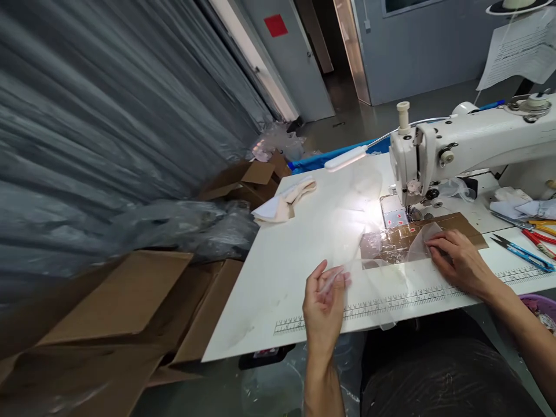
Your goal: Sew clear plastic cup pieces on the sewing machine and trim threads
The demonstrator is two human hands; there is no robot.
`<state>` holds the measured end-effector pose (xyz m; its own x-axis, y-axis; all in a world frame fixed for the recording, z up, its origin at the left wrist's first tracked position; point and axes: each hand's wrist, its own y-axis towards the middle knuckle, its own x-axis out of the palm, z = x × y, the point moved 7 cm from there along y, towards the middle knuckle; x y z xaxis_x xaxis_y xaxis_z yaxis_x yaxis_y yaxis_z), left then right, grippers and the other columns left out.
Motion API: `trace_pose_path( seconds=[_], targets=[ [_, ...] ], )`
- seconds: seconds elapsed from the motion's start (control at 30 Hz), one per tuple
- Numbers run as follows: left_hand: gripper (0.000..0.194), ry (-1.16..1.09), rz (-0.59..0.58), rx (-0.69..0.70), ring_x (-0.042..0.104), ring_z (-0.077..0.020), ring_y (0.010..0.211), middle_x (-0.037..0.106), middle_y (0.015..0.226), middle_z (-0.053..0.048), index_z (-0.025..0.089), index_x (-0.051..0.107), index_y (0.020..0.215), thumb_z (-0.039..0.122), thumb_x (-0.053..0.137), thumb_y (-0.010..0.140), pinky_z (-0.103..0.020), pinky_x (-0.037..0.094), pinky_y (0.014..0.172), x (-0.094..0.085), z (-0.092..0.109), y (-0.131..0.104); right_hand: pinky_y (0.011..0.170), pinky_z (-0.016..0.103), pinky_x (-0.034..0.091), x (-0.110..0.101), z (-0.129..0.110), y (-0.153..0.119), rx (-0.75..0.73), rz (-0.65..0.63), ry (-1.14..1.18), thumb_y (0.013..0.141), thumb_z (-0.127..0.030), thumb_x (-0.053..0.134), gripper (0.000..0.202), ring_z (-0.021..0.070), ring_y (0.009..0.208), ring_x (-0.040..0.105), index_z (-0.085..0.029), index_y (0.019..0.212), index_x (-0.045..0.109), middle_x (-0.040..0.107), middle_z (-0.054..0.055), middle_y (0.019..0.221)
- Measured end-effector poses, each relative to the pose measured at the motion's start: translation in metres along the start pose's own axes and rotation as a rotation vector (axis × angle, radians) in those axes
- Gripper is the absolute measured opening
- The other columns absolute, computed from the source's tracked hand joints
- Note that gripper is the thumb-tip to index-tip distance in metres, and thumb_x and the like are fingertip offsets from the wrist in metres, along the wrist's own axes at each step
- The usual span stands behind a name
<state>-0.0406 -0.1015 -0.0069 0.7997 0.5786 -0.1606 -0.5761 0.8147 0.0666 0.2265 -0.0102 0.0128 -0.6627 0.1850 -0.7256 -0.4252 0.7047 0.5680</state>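
A piece of sheer white fabric (380, 275) stretches between my two hands in front of the sewing machine (434, 145). My left hand (325, 298) pinches its left end above the table, fingers curled and palm turned up. At the other end, my right hand (460, 260) grips the raised part of the fabric between thumb and fingers. Beneath the right side lies a brown board (464, 226) with shiny clear tape over it. The machine's needle and presser foot (409, 213) stand just behind the board, and no fabric visibly passes under them.
Blue thread snips (523, 253) and red-handled scissors (538, 240) lie at the right. Folded cream cloth (284, 202) rests on the table's (260, 289) left edge. A lamp (346, 158) shines by the needle. Open cardboard boxes (117, 295) stand left; a printed ruler (391, 304) runs along the front.
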Motion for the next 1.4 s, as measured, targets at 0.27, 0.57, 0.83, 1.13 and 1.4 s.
trace_pose_path(
  seconds=[0.27,0.57,0.83,1.13,1.4],
  targets=[
    [0.061,0.032,0.014,-0.084,0.072,-0.0206,0.084,0.073,0.098,-0.011,0.017,0.056,0.116,0.058,0.069,0.074,-0.036,0.059,0.082,0.001,-0.003,0.000,0.075,0.039,0.052,-0.030,0.014,0.000,0.237,0.310,0.063,0.089,-0.021,0.047,0.021,0.0238,0.087,0.062,-0.022,0.097,0.066,0.065,0.009,0.090],
    [0.067,0.090,-0.155,-0.224,0.068,-0.0191,0.079,0.070,0.081,-0.004,0.015,0.059,0.110,0.049,0.081,0.056,-0.030,0.059,0.064,0.005,-0.006,0.027,0.079,0.047,0.051,-0.004,0.032,-0.009,0.302,0.138,-0.128,0.082,-0.029,0.056,0.018,0.0310,0.096,0.059,-0.017,0.090,0.067,0.061,0.016,0.101],
    [0.065,0.258,-0.347,-0.163,0.066,-0.0207,0.078,0.070,0.082,-0.006,0.014,0.063,0.110,0.059,0.073,0.063,-0.030,0.052,0.063,0.011,0.016,0.043,0.077,0.045,0.050,-0.008,0.032,-0.007,0.247,0.169,-0.141,0.082,-0.027,0.050,0.016,0.0280,0.083,0.060,-0.022,0.075,0.063,0.066,0.011,0.085],
    [0.034,0.638,-0.355,0.451,0.062,-0.0248,0.101,0.066,0.104,-0.006,0.023,0.070,0.101,0.047,0.066,0.077,-0.038,0.049,0.088,0.043,0.066,0.035,0.067,0.039,0.046,-0.011,0.030,-0.006,0.284,0.119,-0.078,0.085,-0.029,0.046,0.018,0.0260,0.077,0.060,-0.021,0.077,0.061,0.067,0.010,0.081],
    [0.017,0.584,-0.763,0.462,0.064,-0.0199,0.082,0.067,0.088,-0.005,0.023,0.069,0.071,0.037,0.063,0.077,-0.035,0.049,0.078,0.073,0.046,0.045,0.068,0.035,0.047,-0.012,0.028,-0.004,0.286,0.129,0.017,0.088,-0.030,0.045,0.019,0.0232,0.075,0.060,-0.021,0.082,0.060,0.063,0.008,0.079]
  ],
)
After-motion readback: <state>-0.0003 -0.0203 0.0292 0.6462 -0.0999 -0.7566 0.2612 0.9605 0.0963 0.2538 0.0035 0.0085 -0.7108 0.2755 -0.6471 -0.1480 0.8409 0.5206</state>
